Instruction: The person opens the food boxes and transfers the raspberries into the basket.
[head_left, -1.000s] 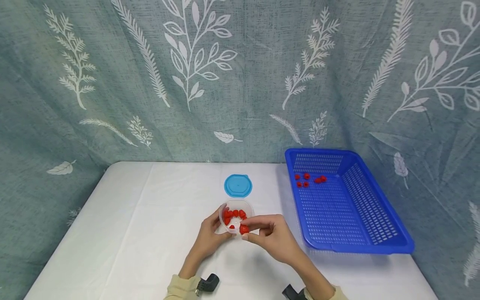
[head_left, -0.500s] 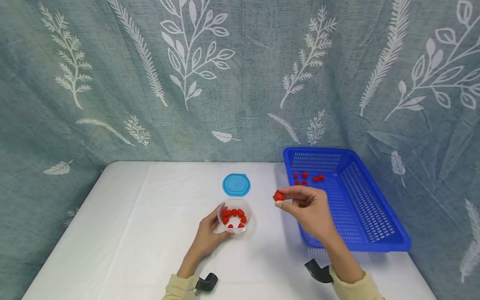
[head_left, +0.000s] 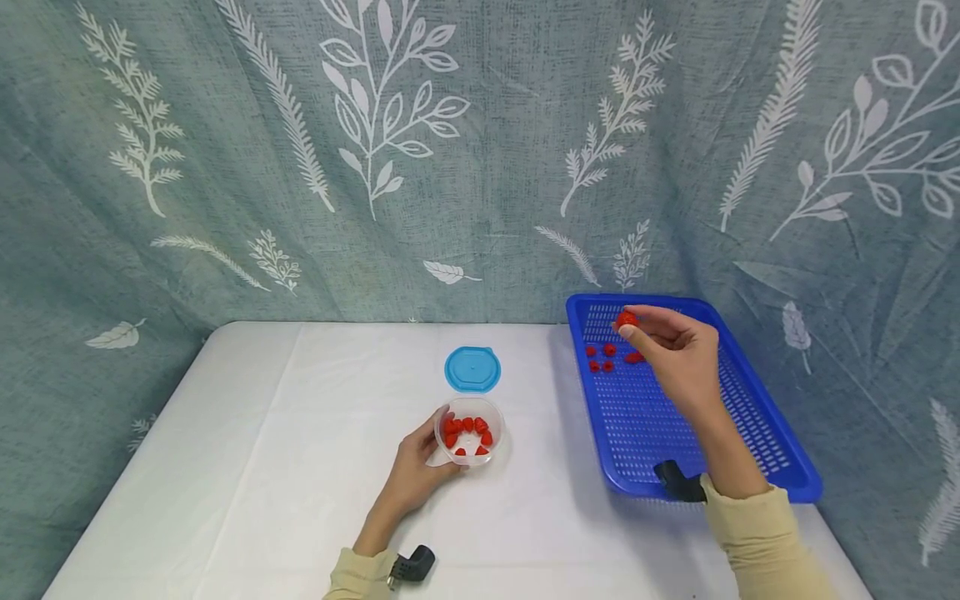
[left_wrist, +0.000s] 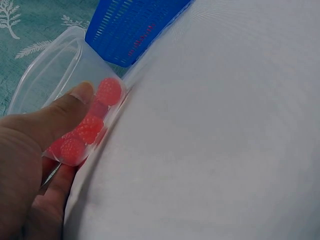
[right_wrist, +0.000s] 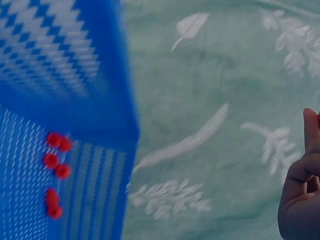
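A small round clear tub (head_left: 502,435) stands on the table, gripped at its left side by my left hand (head_left: 416,475). Several raspberries (head_left: 468,424) lie inside it; the left wrist view shows my thumb across the tub's wall beside the berries (left_wrist: 91,129). Between thumb and fingertips my right hand (head_left: 686,367) pinches one more raspberry (head_left: 627,318), raised over the far part of a blue plastic basket (head_left: 637,425). More raspberries (head_left: 609,350) rest on the basket's floor near its far left corner. The right wrist view catches my right hand (right_wrist: 302,190) only at its edge.
Behind the tub a blue lid (head_left: 472,369) lies flat on the white-covered table (head_left: 300,433). The basket's raised walls line the table's right side. A green leaf-patterned curtain (head_left: 450,167) hangs behind the table.
From over the tub, my right hand has carried the pinched raspberry right and away from me, over the blue basket. My left hand stays on the tub.
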